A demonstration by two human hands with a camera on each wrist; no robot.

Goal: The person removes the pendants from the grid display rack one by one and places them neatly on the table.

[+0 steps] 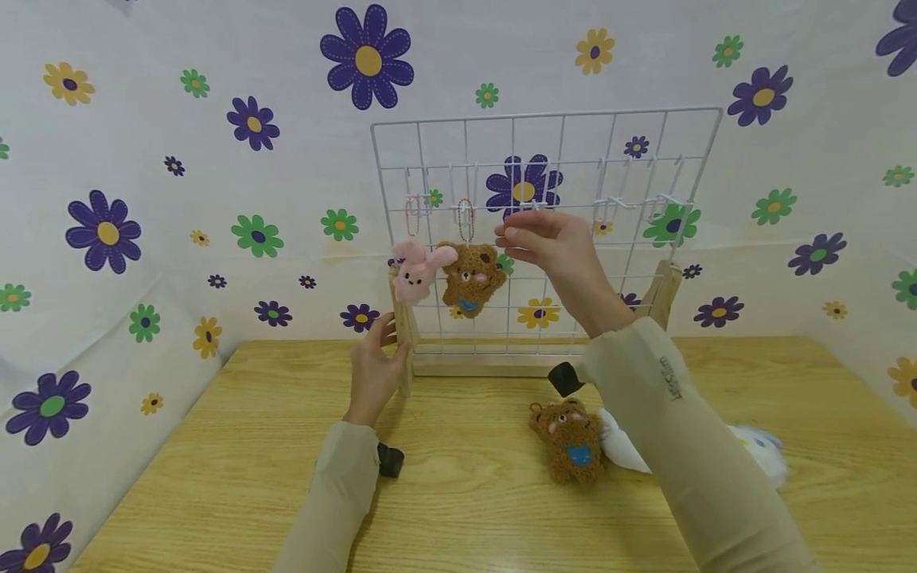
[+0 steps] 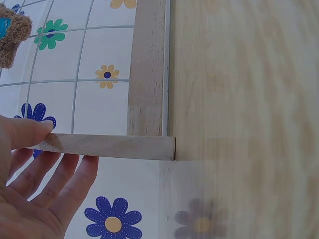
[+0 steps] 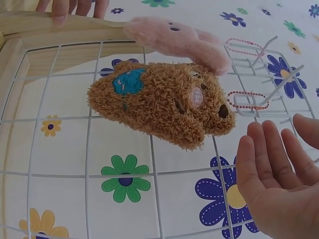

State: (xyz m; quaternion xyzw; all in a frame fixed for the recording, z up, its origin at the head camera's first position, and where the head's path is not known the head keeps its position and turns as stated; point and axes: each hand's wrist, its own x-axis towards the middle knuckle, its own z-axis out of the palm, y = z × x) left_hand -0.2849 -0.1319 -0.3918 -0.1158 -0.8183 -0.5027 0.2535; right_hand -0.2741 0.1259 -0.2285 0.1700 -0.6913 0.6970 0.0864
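My left hand [image 1: 376, 366] holds the left wooden post [image 2: 109, 146] of a white wire grid rack [image 1: 509, 163], thumb on one side and fingers on the other. Beside the hanging brown bear keychain [image 1: 473, 278], my right hand [image 1: 562, 255] has nothing in its grasp, its fingers extended and apart from the bear. In the right wrist view, a beaded chain [image 3: 248, 101] loops the bear over a hook. A pink bunny keychain [image 1: 415, 274] hangs just left of the bear, its ear overlapping it.
Several bare white hooks [image 1: 612, 200] sit on the grid's right side. A second brown bear [image 1: 569, 442] lies on the wooden table [image 1: 458, 509] near a white plush [image 1: 762, 454], partly hidden by my right sleeve. Flower-printed cloth [image 1: 286, 175] hangs behind.
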